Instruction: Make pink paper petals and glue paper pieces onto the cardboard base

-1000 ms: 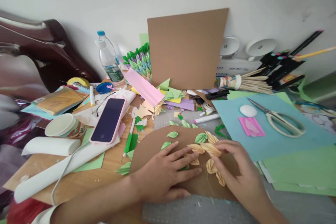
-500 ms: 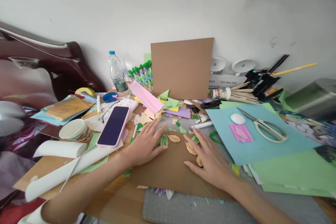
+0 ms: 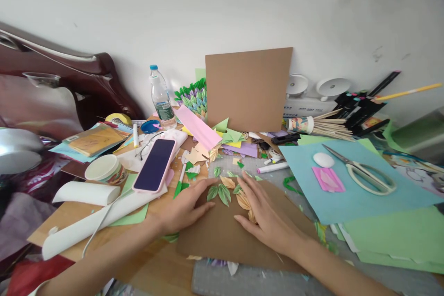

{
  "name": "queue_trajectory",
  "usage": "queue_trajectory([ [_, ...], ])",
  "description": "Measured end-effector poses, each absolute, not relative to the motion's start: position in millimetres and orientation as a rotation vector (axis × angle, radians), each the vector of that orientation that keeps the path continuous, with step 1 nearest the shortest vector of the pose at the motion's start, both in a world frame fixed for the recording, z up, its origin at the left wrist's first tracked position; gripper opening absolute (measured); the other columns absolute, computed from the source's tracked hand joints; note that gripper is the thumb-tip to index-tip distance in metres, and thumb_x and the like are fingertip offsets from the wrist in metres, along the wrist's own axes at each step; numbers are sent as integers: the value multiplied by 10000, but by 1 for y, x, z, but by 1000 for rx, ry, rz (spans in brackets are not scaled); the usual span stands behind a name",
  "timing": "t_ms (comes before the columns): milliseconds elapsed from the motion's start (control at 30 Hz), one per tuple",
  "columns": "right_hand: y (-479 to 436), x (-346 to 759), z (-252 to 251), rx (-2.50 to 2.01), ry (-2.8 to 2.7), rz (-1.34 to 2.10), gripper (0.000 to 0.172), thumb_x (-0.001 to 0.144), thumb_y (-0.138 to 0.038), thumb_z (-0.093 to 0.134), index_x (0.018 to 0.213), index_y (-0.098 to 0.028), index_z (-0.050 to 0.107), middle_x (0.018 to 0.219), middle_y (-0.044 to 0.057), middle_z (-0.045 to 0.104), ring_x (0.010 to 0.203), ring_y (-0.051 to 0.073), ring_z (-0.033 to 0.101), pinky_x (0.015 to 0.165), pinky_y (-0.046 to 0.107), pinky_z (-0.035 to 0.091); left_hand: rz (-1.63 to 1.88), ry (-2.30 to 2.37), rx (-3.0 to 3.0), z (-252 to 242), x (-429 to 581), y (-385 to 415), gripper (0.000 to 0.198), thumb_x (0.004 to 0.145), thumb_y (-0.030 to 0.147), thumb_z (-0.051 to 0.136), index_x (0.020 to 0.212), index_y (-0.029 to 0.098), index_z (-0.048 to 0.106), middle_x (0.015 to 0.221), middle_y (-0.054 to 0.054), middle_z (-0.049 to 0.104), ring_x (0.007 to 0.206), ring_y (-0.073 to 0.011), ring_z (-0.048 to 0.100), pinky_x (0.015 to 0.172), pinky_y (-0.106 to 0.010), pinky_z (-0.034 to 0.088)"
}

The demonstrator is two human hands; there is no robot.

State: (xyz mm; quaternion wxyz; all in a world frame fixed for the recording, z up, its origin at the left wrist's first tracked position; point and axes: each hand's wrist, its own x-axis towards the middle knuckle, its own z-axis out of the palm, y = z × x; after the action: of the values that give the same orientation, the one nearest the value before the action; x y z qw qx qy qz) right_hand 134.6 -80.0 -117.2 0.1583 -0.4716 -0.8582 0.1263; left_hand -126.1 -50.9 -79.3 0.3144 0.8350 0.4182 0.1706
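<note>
A brown cardboard sheet (image 3: pixel 222 236) lies on the cluttered table in front of me. Small folded paper leaves, green (image 3: pixel 222 192) and tan (image 3: pixel 228 181), lie near its far edge. My left hand (image 3: pixel 180 210) rests flat on the sheet's left edge, fingers stretched toward the green leaves. My right hand (image 3: pixel 265 217) lies flat on the sheet with fingers spread, partly covering tan leaves (image 3: pixel 243 200). Neither hand holds anything.
A pink phone (image 3: pixel 155 165), paper cup (image 3: pixel 103 169), white paper roll (image 3: pixel 86 193) and water bottle (image 3: pixel 161 99) sit to the left. A cardboard panel (image 3: pixel 249 89) leans on the wall. Scissors (image 3: pixel 360 171) and a white eraser (image 3: pixel 323 159) lie on blue paper (image 3: pixel 350 199) at right.
My left hand has slid back toward me along the sheet's left edge. The right hand stays flat over the tan leaves. The camera has shifted slightly left.
</note>
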Motion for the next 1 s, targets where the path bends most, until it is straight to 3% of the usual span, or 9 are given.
queue_trajectory([
  [200,-57,97,-119,-1180,-2458,438,756,907,-369,553,1531,-173,173,1593,178,244,1461,307,269,1134,527,369,572,1152,2120,-93,-123,-35,405,883,153,528,1278,236,560,1297,-56,649,1176,-242,625,1003,-363,498],
  [300,-46,85,-120,-1138,-2411,460,738,888,-312,587,1506,-145,219,1500,209,404,1385,319,405,1086,535,424,642,1166,2060,-96,-118,-31,423,865,120,523,1267,249,562,1273,-44,667,1159,-244,641,1007,-377,498],
  [433,-32,78,-118,-1162,-2310,460,538,898,-247,595,1390,-141,405,1248,156,616,1172,276,588,966,485,516,765,1174,1928,-95,-109,-26,354,867,129,523,1200,227,593,1169,-67,711,1095,-245,673,955,-384,537],
  [533,-22,79,-115,-1244,-2215,429,328,929,-316,592,1210,-149,558,1112,82,646,1039,219,631,878,426,543,859,1120,1805,-89,-102,-17,250,881,173,536,1116,188,618,1130,-94,715,1062,-236,685,927,-372,558],
  [667,-5,84,-109,-1334,-2131,379,297,944,-371,577,1154,-162,596,1074,61,647,936,182,642,822,391,552,966,1046,1661,-83,-96,1,238,897,254,548,1111,166,604,1150,-117,691,1103,-232,661,955,-366,541],
  [833,22,95,-103,-1341,-2139,364,302,942,-377,579,1148,-157,600,1092,63,648,938,181,644,826,394,550,1051,1031,1559,-80,-89,10,260,868,214,589,1127,197,609,1259,-85,640,1238,-231,569,1077,-392,444],
  [900,25,100,-97,-1310,-2160,357,403,909,-403,615,1226,-161,560,1179,93,634,1066,237,623,914,467,517,1097,1062,1513,-78,-89,8,267,867,189,591,1133,192,610,1255,-78,634,1248,-221,555,1104,-386,410],
  [1000,16,115,-82,-1310,-2129,318,542,889,-427,600,1346,-172,458,1355,157,556,1273,316,511,1035,542,425,1173,1183,1397,-74,-93,7,227,878,185,597,1105,165,607,1196,-92,635,1148,-221,607,1042,-386,455],
])
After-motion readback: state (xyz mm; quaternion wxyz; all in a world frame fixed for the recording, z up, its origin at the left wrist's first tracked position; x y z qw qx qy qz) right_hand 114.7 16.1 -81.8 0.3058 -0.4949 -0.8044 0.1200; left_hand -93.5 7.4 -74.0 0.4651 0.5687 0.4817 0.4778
